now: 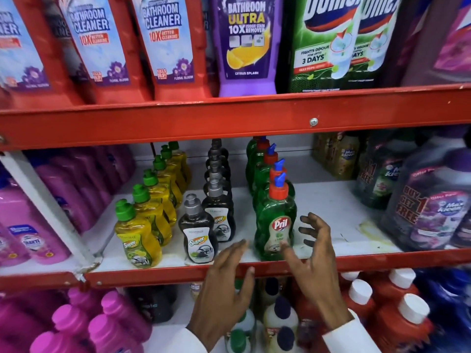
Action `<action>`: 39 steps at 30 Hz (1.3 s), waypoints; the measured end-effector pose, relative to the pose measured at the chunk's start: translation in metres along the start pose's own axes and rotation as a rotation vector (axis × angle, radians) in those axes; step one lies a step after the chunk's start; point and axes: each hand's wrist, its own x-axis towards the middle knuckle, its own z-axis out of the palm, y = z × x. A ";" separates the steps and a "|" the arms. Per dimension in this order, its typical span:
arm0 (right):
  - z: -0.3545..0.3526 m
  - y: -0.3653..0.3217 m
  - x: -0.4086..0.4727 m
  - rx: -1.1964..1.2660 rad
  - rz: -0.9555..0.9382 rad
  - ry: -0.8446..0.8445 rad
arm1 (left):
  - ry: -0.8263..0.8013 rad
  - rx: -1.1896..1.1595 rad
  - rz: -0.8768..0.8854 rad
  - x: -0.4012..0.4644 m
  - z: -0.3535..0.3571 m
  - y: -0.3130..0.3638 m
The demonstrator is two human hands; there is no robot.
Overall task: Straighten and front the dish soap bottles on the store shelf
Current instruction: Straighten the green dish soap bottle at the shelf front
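Three rows of dish soap bottles stand on the middle shelf [331,212]. A yellow row with green caps leads with the front yellow bottle [137,238]. A dark row with grey caps leads with the front dark bottle [198,233]. A green row with red caps leads with the front green Pril bottle [275,222], label facing out. My left hand [224,284] hovers open at the shelf lip, just left of the Pril bottle. To that bottle's right is my right hand [316,253], fingers spread, thumb near its base. Neither hand holds anything.
The red shelf edge [382,261] runs under my hands. Large purple cleaner jugs [430,207] stand at the right, pink bottles [63,192] at the left. Bathroom cleaner bottles [165,42] fill the upper shelf. White-capped red bottles [397,312] sit on the lower shelf.
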 end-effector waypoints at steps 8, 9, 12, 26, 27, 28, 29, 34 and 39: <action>-0.027 0.021 0.029 -0.168 -0.106 -0.356 | -0.069 -0.274 -0.235 0.042 0.010 0.010; -0.027 0.022 0.029 -0.173 -0.116 -0.367 | -0.059 -0.287 -0.255 0.044 0.011 0.010; -0.029 0.026 0.031 -0.174 -0.118 -0.368 | -0.046 -0.322 -0.280 0.047 0.013 0.014; -0.038 0.034 0.029 -0.157 -0.070 -0.332 | -0.026 -0.370 -0.261 0.053 0.028 0.022; -0.038 0.034 0.029 -0.156 -0.072 -0.334 | -0.021 -0.366 -0.257 0.052 0.028 0.021; -0.038 0.034 0.029 -0.155 -0.074 -0.336 | -0.017 -0.363 -0.252 0.051 0.028 0.021; -0.038 0.034 0.029 -0.155 -0.074 -0.337 | -0.011 -0.362 -0.247 0.051 0.028 0.021; -0.039 0.033 0.028 -0.161 -0.070 -0.343 | -0.018 -0.387 -0.225 0.049 0.026 0.019; -0.038 0.034 0.029 -0.150 -0.046 -0.349 | -0.035 -0.393 -0.214 0.048 0.025 0.014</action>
